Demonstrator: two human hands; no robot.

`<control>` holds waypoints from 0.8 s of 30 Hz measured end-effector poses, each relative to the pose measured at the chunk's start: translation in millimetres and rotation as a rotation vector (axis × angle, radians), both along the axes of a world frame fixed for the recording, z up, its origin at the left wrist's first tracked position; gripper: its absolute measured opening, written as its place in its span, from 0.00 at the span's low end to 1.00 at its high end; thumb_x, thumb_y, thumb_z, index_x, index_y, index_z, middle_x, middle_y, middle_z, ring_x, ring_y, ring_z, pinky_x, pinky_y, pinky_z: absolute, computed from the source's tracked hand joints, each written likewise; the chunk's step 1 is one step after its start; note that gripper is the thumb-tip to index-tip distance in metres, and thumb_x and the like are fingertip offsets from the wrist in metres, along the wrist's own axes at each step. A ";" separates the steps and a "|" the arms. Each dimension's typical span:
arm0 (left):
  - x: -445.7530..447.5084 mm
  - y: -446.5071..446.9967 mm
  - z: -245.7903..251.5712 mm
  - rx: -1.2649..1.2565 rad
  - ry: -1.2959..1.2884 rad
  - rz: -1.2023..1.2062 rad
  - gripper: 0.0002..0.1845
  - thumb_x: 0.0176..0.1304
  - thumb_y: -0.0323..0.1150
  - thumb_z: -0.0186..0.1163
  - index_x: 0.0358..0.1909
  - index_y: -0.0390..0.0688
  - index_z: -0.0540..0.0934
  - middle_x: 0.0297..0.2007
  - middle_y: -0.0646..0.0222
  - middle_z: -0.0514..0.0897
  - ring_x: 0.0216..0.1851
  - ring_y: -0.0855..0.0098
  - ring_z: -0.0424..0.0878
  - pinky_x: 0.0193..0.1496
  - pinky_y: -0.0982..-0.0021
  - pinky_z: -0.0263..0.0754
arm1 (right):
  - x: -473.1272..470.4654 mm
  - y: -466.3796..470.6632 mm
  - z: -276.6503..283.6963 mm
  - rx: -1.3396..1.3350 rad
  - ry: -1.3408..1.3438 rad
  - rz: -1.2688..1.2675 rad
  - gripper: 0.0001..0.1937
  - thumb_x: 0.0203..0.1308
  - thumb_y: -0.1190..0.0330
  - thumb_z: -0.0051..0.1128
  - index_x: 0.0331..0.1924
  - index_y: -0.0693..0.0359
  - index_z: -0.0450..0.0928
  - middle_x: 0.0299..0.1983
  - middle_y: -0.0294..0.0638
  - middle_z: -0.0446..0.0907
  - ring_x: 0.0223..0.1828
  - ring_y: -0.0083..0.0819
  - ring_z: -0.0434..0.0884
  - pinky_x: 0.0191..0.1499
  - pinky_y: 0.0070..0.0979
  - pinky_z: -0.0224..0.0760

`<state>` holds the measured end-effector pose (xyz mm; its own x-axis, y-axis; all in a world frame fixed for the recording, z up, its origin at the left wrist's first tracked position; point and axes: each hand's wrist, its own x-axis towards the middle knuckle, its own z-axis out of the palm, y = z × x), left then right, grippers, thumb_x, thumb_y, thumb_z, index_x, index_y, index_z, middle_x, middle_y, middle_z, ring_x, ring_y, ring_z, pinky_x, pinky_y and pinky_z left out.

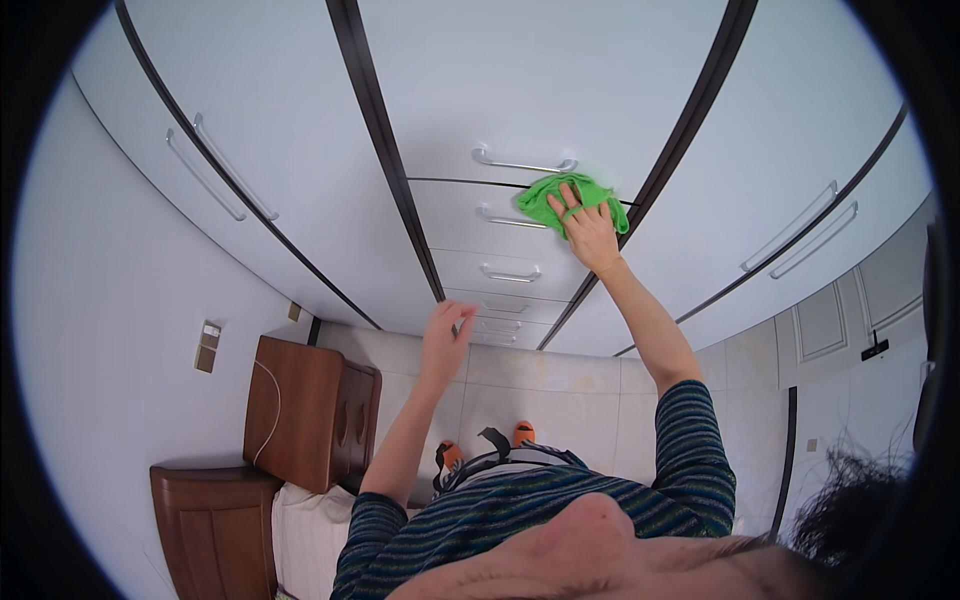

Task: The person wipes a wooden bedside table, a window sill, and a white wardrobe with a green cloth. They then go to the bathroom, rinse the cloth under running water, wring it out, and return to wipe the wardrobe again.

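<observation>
My right hand (591,236) presses a crumpled green cloth (544,196) against the white front of a built-in cabinet. A fold of the cloth loops over my fingers. The cloth lies across the dark gap below the upper panel and hides the right end of a silver drawer handle (510,218). Just above it, another silver handle (525,163) is mounted on the upper panel. Slightly blurred, my left hand (444,341) hangs in front of the lower drawers (457,266) with loosely curled fingers and nothing in it.
Tall white doors (300,150) with long handles flank the drawers. At the lower left stand a brown wooden nightstand (296,412) with a pale cable across it and a wooden headboard (217,525) beside white bedding (311,536). Pale floor tiles (544,375) lie below.
</observation>
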<state>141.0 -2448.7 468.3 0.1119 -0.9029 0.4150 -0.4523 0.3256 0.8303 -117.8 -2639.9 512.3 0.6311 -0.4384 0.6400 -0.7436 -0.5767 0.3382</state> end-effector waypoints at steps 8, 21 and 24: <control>-17.5 -19.9 32.5 -0.132 -0.068 -0.040 0.09 0.55 0.21 0.59 0.38 0.40 0.82 0.34 0.65 0.80 0.39 0.62 0.78 0.44 0.65 0.70 | -33.8 2.7 23.3 -0.012 0.208 0.125 0.28 0.55 0.73 0.48 0.63 0.49 0.73 0.65 0.30 0.71 0.55 0.26 0.74 0.60 0.34 0.66; -89.9 -133.5 93.7 -0.397 0.013 0.158 0.12 0.49 0.28 0.69 0.38 0.44 0.85 0.28 0.72 0.76 0.32 0.70 0.75 0.41 0.67 0.66 | -36.0 0.0 15.0 -0.049 0.121 0.175 0.25 0.59 0.70 0.47 0.62 0.48 0.75 0.63 0.31 0.73 0.55 0.26 0.75 0.62 0.38 0.63; -108.9 -154.3 99.4 -0.426 -0.064 0.258 0.09 0.48 0.31 0.70 0.33 0.44 0.84 0.27 0.75 0.76 0.33 0.72 0.74 0.43 0.66 0.62 | -35.3 -0.8 11.7 -0.055 0.102 0.160 0.24 0.59 0.70 0.46 0.62 0.48 0.75 0.63 0.31 0.73 0.53 0.25 0.76 0.62 0.39 0.63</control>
<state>32.1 -2603.0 567.7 0.2713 -0.5984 0.7539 -0.6081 0.5006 0.6161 -153.1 -2640.7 524.0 0.7528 -0.2936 0.5892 -0.6042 -0.6635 0.4413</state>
